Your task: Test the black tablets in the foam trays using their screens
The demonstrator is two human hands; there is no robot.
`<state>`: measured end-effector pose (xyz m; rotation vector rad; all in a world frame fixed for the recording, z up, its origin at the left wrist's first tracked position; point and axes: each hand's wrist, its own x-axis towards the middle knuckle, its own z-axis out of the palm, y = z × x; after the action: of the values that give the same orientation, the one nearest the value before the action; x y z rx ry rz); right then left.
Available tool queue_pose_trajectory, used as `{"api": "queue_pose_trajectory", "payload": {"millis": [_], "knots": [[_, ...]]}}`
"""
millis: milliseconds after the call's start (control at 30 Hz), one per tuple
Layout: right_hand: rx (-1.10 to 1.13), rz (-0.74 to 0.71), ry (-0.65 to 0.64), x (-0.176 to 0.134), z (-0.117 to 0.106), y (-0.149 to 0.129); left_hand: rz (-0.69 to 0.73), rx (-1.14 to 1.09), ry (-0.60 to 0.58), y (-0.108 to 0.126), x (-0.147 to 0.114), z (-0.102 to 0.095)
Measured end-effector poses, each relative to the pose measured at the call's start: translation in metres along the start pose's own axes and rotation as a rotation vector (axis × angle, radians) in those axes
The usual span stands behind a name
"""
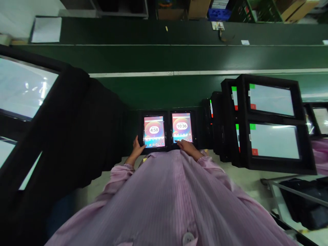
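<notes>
A black rectangular double frame (168, 131) lay on the dark green tabletop (159, 90). I saw a lit tablet reading 4:58 (154, 136) in the frame's left half and a lit tablet reading 10:36 (181, 133) in its right. The left hand (137, 149) was at the frame's left edge, grip spread, thumb by the lower screen corner. The right hand (189, 147) pointed a finger at the right half's screen; whether its grip was folded, I couldn't tell. Stacked black screen housings (276, 119) stood right of the frame.
</notes>
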<state>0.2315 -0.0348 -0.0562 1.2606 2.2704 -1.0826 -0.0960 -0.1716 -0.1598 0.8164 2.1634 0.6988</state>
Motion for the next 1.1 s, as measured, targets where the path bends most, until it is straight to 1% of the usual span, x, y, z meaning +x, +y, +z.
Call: {"api": "queue_pose_trajectory", "payload": {"millis": [200,433,567,733,833,933,1100], "knots": [[0.031,0.019,0.019,-0.007,-0.002,0.003,-0.001,-0.018,0.009,0.004,-0.001,0.002],[0.103,0.065,0.104,-0.019,0.007,0.018,-0.021,0.028,-0.001,0.009,-0.004,0.002],[0.131,0.063,0.113,-0.021,0.011,0.024,-0.031,0.057,-0.009,0.01,-0.004,0.001],[0.143,0.051,0.099,-0.017,0.011,0.021,-0.03,0.077,-0.013,0.013,-0.002,0.002],[0.144,0.061,0.113,-0.013,0.009,0.017,-0.026,0.089,-0.012,0.014,-0.002,0.002],[0.152,0.08,0.166,-0.011,0.006,0.014,-0.022,0.107,-0.008,0.013,-0.002,0.002],[0.168,0.152,0.311,-0.007,-0.002,0.016,-0.032,0.156,0.011,0.011,0.001,0.007]]}}
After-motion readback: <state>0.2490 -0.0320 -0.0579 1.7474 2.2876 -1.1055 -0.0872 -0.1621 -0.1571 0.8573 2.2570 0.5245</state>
